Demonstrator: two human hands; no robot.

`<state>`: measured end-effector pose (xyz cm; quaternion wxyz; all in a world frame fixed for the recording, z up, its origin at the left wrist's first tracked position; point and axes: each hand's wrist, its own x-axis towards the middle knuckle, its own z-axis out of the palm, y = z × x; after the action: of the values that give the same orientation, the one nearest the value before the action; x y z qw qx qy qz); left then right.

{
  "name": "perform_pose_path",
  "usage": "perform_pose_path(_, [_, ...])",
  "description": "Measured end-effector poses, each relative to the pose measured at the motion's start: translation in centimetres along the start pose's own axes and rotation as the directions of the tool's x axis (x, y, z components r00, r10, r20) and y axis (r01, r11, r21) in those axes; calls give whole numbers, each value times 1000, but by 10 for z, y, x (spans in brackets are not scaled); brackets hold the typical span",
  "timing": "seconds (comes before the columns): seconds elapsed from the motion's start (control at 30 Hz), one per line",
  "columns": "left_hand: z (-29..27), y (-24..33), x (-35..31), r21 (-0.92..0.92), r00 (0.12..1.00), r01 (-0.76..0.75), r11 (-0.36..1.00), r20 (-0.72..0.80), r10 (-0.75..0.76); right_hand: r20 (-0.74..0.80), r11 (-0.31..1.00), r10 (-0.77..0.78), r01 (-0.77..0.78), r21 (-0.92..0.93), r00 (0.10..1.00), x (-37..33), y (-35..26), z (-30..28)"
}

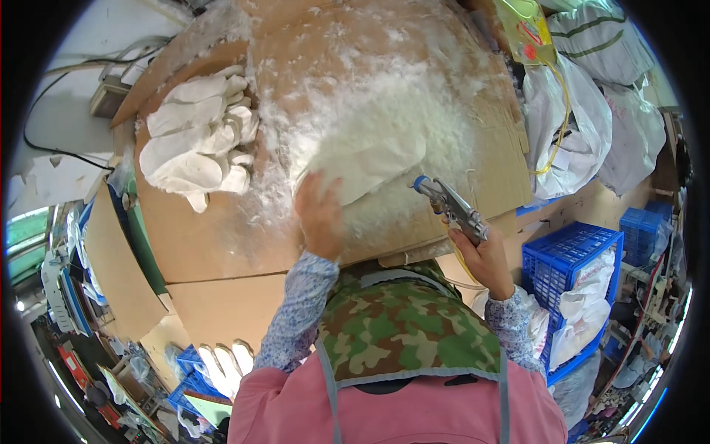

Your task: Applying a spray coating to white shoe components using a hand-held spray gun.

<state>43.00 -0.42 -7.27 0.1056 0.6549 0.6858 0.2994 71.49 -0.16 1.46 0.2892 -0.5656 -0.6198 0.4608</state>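
Observation:
My left hand (319, 214) is blurred by motion at the near left end of a white fabric glove (381, 164), with the cloth between thumb and fingers. The glove lies slanted over a heap of loose white fluff (444, 111); part of its outline is smeared. In my right hand (484, 259) is a metal air blow gun (455, 207) with a blue-ringed nozzle, pointing up and left toward the glove. A yellow hose runs down from the gun's grip. On the left of the table lies a pile of white gloves (192, 140), their fingers toward the right.
Brown cardboard (222, 251) covers the table, fluff scattered across its far part. White plastic sacks (566, 111) and a hanging yellow hose (566, 89) stand at the right. Blue crates (569, 255) with white bundles are right of me. More white gloves (225, 362) stand at lower left.

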Motion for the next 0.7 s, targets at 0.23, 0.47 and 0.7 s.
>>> perform_pose_path(0.23, [73, 51, 37, -15, 944, -234, 972, 234, 231, -62, 997, -37, 33, -76, 997, 18, -12, 5])
perform_pose_path(0.47, [91, 44, 34, 107, 939, -239, 965, 279, 202, -74, 973, 70, -84, -213, 995, 23, -20, -4])
perform_pose_path(0.7, [91, 46, 31, 94, 944, -242, 966, 253, 212, -118, 969, 39, -66, -236, 992, 20, -26, -1])
